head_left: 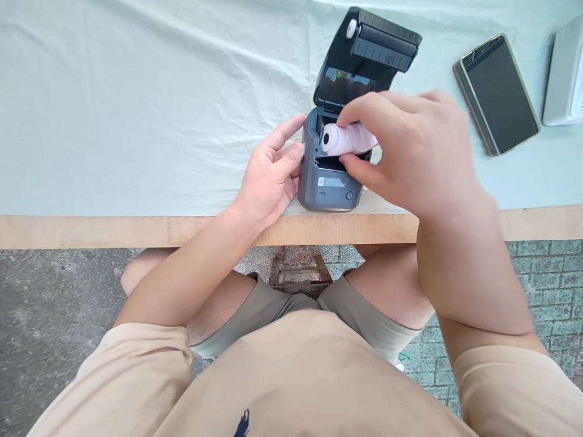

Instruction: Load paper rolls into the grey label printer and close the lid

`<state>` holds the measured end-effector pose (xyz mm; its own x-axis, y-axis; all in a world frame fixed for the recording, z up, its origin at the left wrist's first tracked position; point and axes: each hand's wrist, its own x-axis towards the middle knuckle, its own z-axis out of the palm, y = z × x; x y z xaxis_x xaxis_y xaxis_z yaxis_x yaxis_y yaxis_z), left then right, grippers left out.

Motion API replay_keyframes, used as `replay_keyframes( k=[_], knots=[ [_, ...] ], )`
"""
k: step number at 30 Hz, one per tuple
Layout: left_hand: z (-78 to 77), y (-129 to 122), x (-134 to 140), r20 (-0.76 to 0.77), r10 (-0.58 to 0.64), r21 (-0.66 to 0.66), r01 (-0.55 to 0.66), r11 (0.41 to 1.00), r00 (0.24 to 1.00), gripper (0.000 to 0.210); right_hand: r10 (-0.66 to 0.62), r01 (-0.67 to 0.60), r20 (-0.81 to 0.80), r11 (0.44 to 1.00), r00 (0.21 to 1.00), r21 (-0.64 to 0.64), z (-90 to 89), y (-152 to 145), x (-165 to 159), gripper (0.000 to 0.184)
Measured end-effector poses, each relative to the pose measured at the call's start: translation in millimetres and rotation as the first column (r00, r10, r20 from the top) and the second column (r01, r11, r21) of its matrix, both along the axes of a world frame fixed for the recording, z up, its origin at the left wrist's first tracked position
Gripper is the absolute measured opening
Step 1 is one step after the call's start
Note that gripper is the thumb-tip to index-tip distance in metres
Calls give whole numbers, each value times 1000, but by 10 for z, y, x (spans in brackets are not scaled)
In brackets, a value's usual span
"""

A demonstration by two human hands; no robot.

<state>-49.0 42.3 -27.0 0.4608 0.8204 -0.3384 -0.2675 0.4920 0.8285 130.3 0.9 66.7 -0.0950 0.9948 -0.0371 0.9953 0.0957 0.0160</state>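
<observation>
A small dark grey label printer [328, 197] stands near the table's front edge with its lid [350, 73] swung up. Its paper bay shows below the raised lid. In that bay lies a pinkish-white paper roll [344, 139], its round hollow end turned to the left. My right hand [410, 145] pinches the roll between thumb and fingers from the right, hiding the roll's right end. Against the printer's left side, my left hand [276, 173] steadies the casing, the thumb and fingers touching it; some fingertips are out of sight behind it.
A phone [498, 94] with a dark screen lies on the pale cloth [136, 109] to the right. Part of a white box-like object [565, 79] shows at the right edge. The table's wooden front edge [91, 232] runs across, above my legs.
</observation>
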Motion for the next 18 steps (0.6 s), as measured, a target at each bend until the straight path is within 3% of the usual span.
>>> replay_keyframes(
  k=[2, 7, 14, 18],
  knots=[
    [24, -2, 9, -20, 12, -8, -12, 1000, 1000, 40, -25, 26, 16, 999, 1000, -46, 21, 41, -7, 28],
    [56, -14, 25, -17, 15, -27, -16, 1000, 1000, 38, -33, 34, 109, 999, 994, -10, 82, 20, -43, 29],
    [47, -24, 6, 17, -1, -11, 2, 1000, 1000, 37, -56, 76, 156, 989, 986, -126, 204, 43, -158, 32],
    [-44, -12, -1, 38, 1, 23, -2, 1000, 999, 39, -56, 53, 71, 998, 996, 38, 171, 14, -103, 30]
  ],
)
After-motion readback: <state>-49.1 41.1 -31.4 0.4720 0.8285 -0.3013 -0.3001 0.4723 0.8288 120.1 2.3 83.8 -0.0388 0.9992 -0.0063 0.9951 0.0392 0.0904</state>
